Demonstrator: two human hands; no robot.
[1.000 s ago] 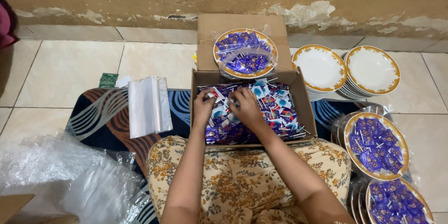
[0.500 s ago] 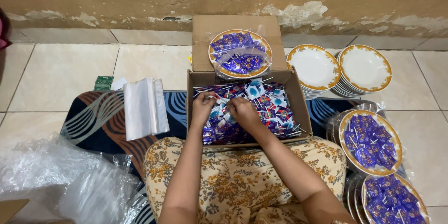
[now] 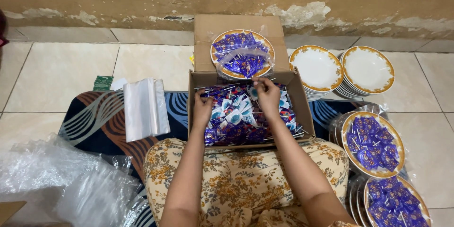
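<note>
Two hands work inside the cardboard box point(image 3: 297, 95) on the person's lap: the left hand point(image 3: 202, 109) rests loosely curled on the purple wrapped lollipops point(image 3: 236, 118), its grip grasping nothing clearly; the right hand point(image 3: 266, 93) pinches a sweet near the far wall. Beyond, a wrapped plate of lollipops point(image 3: 242, 53) sits on the flap.

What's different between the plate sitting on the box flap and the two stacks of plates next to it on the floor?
The plate on the box flap is heaped with purple-wrapped sweets under clear plastic; the stacked plates show bare white centres. The filled plate sits alone on cardboard; the empty ones are piled in two stacks on the tiled floor. Both kinds are round and white with the same orange-gold patterned rim.
</note>
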